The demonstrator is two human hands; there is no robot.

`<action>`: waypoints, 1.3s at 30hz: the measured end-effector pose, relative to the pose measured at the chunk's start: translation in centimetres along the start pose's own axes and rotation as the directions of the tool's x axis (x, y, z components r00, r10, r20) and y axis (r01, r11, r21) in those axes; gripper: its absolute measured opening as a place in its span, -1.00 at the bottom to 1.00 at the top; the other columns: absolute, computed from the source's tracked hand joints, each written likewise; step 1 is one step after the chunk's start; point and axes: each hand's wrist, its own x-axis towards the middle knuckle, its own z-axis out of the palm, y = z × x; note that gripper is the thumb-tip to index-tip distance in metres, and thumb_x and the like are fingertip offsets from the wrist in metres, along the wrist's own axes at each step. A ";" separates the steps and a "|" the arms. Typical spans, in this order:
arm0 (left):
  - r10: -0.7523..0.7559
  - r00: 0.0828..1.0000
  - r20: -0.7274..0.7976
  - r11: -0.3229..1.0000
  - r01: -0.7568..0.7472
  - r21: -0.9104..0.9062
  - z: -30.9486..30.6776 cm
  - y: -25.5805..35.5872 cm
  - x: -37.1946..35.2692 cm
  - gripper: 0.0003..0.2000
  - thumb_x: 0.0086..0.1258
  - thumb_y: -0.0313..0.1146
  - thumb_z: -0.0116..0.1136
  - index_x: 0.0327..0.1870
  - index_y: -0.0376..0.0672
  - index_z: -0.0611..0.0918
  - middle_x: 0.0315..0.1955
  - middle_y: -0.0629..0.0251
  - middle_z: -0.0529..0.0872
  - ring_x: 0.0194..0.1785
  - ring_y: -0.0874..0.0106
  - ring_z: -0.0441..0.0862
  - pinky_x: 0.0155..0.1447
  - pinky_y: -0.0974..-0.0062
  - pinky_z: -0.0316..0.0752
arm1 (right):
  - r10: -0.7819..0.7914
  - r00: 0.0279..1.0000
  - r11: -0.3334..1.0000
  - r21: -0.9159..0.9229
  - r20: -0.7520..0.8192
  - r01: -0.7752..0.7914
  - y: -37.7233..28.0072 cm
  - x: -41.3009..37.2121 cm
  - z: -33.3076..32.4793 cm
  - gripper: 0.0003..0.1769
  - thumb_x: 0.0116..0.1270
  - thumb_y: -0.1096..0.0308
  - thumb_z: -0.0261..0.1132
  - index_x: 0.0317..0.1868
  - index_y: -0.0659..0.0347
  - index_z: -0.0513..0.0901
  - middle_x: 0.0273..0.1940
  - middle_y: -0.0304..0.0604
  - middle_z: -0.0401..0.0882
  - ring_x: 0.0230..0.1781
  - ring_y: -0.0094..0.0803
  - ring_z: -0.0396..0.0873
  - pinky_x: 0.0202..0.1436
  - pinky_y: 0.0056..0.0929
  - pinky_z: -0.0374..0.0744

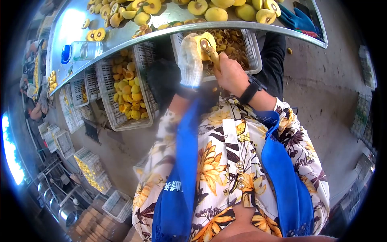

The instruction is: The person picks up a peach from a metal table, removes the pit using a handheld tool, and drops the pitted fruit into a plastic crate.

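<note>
Just under the near edge of the metal table [121,37], at about twelve o'clock from the person's chest, the two hands meet. The left hand [190,60], in a white knit glove, is curled round a yellow fruit [207,39] and holds it up. The bare right hand [230,72], with a black watch [250,89] on its wrist, is closed in a fist on a small tool [210,51], whose tip touches the fruit. Both hands hang over a white crate [253,50] holding fruit scraps. At nine o'clock from the hands a second crate [117,123] holds yellow fruit halves. On the table, a clear bottle [82,50] lies at ten o'clock and blue gloves [297,20] at two o'clock.
</note>
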 end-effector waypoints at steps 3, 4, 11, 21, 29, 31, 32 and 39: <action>0.000 0.999 0.048 0.995 -0.004 0.095 -1.0 0.5 0.1 -0.59 0.51 -0.09 -0.24 -0.06 -0.29 0.53 -0.22 0.20 0.62 -0.17 0.44 0.59 -0.05 0.52 0.50 | 0.005 0.999 1.000 -0.005 0.035 -0.005 -0.9 -0.4 -0.1 -0.81 0.18 0.43 0.12 -0.32 0.37 0.30 -0.48 0.27 0.51 -0.36 0.20 0.51 -0.28 -0.01 0.46; -0.006 0.997 0.073 0.992 -0.004 0.126 -1.3 0.3 0.3 -0.59 0.51 -0.10 -0.24 -0.08 -0.30 0.54 -0.23 0.20 0.62 -0.18 0.44 0.59 -0.06 0.53 0.50 | -0.003 0.999 1.000 -0.013 0.048 0.003 -0.8 -0.5 0.0 -0.81 0.17 0.43 0.12 -0.32 0.38 0.30 -0.48 0.27 0.51 -0.36 0.20 0.51 -0.27 -0.01 0.46; -0.277 0.838 0.469 0.953 0.300 0.027 -5.1 -0.5 3.3 -0.58 0.43 -0.09 -0.14 -0.14 -0.36 0.57 -0.27 0.17 0.66 -0.21 0.41 0.61 -0.08 0.51 0.52 | -0.130 0.974 0.986 -0.082 0.184 0.147 -0.4 -0.8 -0.4 -0.81 0.12 0.46 0.11 -0.30 0.39 0.33 -0.47 0.27 0.52 -0.35 0.21 0.51 -0.26 -0.04 0.48; -0.262 0.914 0.310 0.867 0.364 -0.341 -2.7 1.2 1.1 -0.64 0.44 -0.11 -0.04 -0.09 -0.30 0.50 -0.30 0.21 0.62 -0.29 0.45 0.59 -0.20 0.55 0.53 | 0.119 0.919 0.745 0.578 0.376 -0.333 -1.0 -0.7 0.8 -0.88 0.27 0.38 0.09 -0.35 0.25 0.37 -0.67 -0.23 0.39 -0.80 -0.52 0.35 -0.74 -0.51 0.37; -0.131 0.990 -0.048 0.957 0.113 -0.266 -0.8 -0.2 -0.8 -0.77 0.38 -0.29 0.12 -0.11 -0.28 0.56 -0.31 0.28 0.63 -0.35 0.55 0.57 -0.30 0.63 0.50 | 0.173 0.874 0.738 0.528 0.454 -0.420 -1.0 -0.5 1.1 -0.92 0.24 0.45 0.03 -0.38 0.28 0.34 -0.68 -0.26 0.35 -0.82 -0.56 0.30 -0.81 -0.53 0.34; -0.145 0.989 -0.018 0.948 0.133 -0.289 -0.8 -0.6 -0.6 -0.77 0.39 -0.29 0.10 -0.12 -0.28 0.57 -0.32 0.28 0.63 -0.34 0.55 0.57 -0.30 0.63 0.50 | 0.196 0.875 0.798 0.447 0.442 -0.405 -0.4 -0.2 1.5 -0.93 0.21 0.47 0.04 -0.36 0.31 0.36 -0.66 -0.18 0.40 -0.81 -0.49 0.36 -0.77 -0.48 0.38; -0.150 0.989 -0.003 0.944 0.142 -0.299 -1.0 -0.8 -0.5 -0.77 0.39 -0.29 0.10 -0.12 -0.28 0.57 -0.32 0.28 0.64 -0.34 0.55 0.58 -0.30 0.63 0.50 | 0.206 0.876 0.824 0.406 0.436 -0.395 -0.2 -0.1 1.8 -0.93 0.19 0.48 0.04 -0.35 0.32 0.37 -0.65 -0.14 0.43 -0.80 -0.46 0.39 -0.76 -0.46 0.41; -0.417 0.893 0.173 0.885 0.442 -0.150 -2.1 0.5 1.0 -0.74 0.40 -0.24 0.01 -0.15 -0.29 0.57 -0.38 0.23 0.62 -0.37 0.47 0.59 -0.31 0.53 0.53 | 0.161 0.970 0.970 0.153 0.185 -0.190 0.1 -0.8 2.6 -0.81 0.15 0.46 0.08 -0.25 0.40 0.41 -0.52 0.06 0.55 -0.65 -0.25 0.57 -0.60 -0.35 0.50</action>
